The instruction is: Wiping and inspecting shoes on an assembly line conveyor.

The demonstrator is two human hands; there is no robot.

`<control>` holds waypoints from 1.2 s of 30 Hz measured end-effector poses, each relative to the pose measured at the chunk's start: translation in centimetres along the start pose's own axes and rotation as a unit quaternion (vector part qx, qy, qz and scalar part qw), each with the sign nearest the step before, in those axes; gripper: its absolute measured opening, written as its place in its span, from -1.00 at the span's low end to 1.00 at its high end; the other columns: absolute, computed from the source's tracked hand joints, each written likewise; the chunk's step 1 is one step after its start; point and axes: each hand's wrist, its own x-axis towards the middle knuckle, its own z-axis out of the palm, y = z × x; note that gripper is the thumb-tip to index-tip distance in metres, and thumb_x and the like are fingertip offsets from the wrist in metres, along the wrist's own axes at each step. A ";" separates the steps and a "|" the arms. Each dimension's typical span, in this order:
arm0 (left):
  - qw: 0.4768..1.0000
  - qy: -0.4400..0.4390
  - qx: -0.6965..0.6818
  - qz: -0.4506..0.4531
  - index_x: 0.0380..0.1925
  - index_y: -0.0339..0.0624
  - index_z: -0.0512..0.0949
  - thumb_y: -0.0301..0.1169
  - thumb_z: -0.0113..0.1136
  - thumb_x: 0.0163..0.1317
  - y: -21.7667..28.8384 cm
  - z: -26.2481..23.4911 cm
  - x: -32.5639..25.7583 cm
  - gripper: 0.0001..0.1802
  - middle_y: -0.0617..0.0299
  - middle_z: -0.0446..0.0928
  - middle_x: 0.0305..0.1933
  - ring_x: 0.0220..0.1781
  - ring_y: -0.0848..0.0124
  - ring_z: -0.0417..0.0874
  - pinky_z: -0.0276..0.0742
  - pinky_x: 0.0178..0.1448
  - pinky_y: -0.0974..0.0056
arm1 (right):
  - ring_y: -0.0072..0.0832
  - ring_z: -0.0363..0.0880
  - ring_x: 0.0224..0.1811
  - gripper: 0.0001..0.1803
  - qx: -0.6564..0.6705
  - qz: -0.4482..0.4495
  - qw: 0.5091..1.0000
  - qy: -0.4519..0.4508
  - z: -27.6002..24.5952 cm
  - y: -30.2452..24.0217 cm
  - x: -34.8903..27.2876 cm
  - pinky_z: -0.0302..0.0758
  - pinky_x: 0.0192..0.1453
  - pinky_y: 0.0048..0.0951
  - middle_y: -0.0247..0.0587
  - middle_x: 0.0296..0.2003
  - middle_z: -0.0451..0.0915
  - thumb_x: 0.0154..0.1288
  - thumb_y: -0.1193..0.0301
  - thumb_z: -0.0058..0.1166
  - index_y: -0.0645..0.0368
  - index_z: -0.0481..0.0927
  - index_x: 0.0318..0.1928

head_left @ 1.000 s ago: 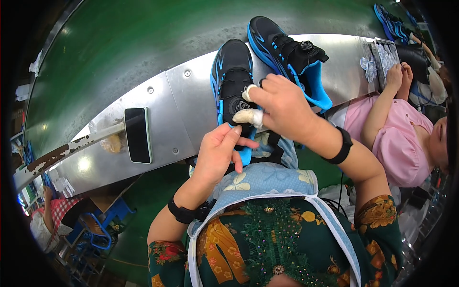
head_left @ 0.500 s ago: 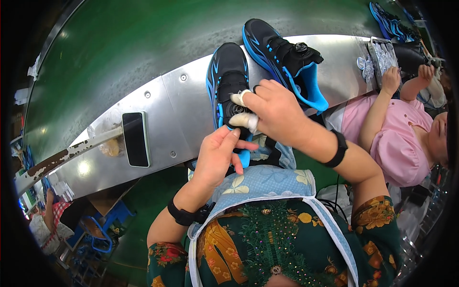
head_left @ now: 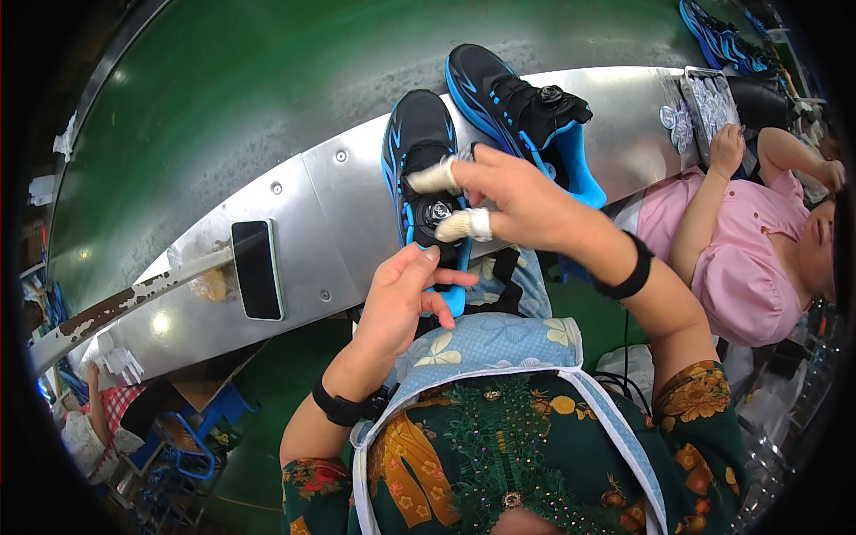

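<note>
A black and blue sneaker point(head_left: 419, 120) lies on the metal edge of the bench, toe pointing away from me. My left hand point(head_left: 401, 299) pinches the top of its tongue between thumb and index finger, with the other fingers stretched out. Above the tongue's round lacing dial point(head_left: 437, 212) is my right hand point(head_left: 526, 201). White finger covers wrap its thumb and index finger, which are spread apart with the dial showing between them. A matching sneaker point(head_left: 513, 98) lies just to the right, its collar turned toward me.
A phone point(head_left: 257, 269) lies on the metal edge point(head_left: 334, 205) at left, by a chipped metal bar point(head_left: 134, 299). At right, a co-worker in pink point(head_left: 713, 241) sits by a tray of small wrapped pieces point(head_left: 711, 102). More blue shoes point(head_left: 727, 40) stand at the far right.
My right thumb and index finger have spread apart, uncovering the dial. My left hand keeps its pinch on the tongue. The co-worker's farther hand has moved outward.
</note>
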 end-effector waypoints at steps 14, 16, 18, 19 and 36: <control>1.000 -0.013 0.012 -0.003 0.02 -0.45 0.37 -0.26 -0.17 0.45 -0.3 -0.4 0.8 -0.59 -0.04 0.53 -0.04 -0.15 0.26 0.70 0.52 -0.67 0.47 | -0.14 0.47 -0.32 -0.69 -0.183 -0.099 0.976 0.068 2.6 2.0 -0.8 0.44 -0.18 -0.27 -0.16 -0.45 0.40 0.09 0.34 0.25 0.14 0.57 -0.14; 1.000 -0.002 0.013 0.000 0.02 -0.44 0.37 -0.26 -0.17 0.46 -0.5 -0.5 0.6 -0.60 -0.03 0.53 -0.05 -0.16 0.27 0.70 0.52 -0.67 0.48 | -0.16 0.46 -0.34 -0.69 -0.148 -0.106 0.981 0.062 1.9 2.2 -0.3 0.43 -0.21 -0.26 -0.16 -0.45 0.40 0.08 0.34 0.26 0.13 0.58 -0.15; 1.000 -0.022 0.011 -0.005 0.04 -0.42 0.37 -0.25 -0.16 0.46 -0.5 -1.0 0.7 -0.60 -0.03 0.52 -0.03 -0.13 0.29 0.69 0.51 -0.65 0.48 | -0.20 0.44 -0.39 -0.70 0.013 -0.113 0.994 -0.005 1.1 2.4 0.3 0.40 -0.27 -0.26 -0.18 -0.45 0.40 0.05 0.33 0.27 0.10 0.59 -0.17; 1.000 -0.025 0.012 -0.006 0.04 -0.42 0.37 -0.25 -0.16 0.46 -0.7 -0.9 0.9 -0.60 -0.03 0.52 -0.03 -0.13 0.29 0.69 0.51 -0.65 0.48 | -0.25 0.43 -0.41 -0.69 -0.030 -0.101 0.994 -0.003 1.2 2.6 0.5 0.37 -0.31 -0.28 -0.21 -0.47 0.40 0.02 0.32 0.29 0.09 0.61 -0.18; 0.602 -0.039 0.735 0.308 0.05 -0.26 0.45 -0.57 0.18 -0.15 -2.1 -3.7 -1.2 -0.40 -0.05 0.44 0.09 0.11 -0.11 0.40 0.33 0.19 -0.01 | -0.10 0.45 -0.25 -0.82 -0.390 0.063 0.918 0.039 -2.5 7.7 -10.0 0.47 -0.25 -0.15 -0.01 -0.34 0.38 0.04 0.32 0.10 0.05 0.54 -0.31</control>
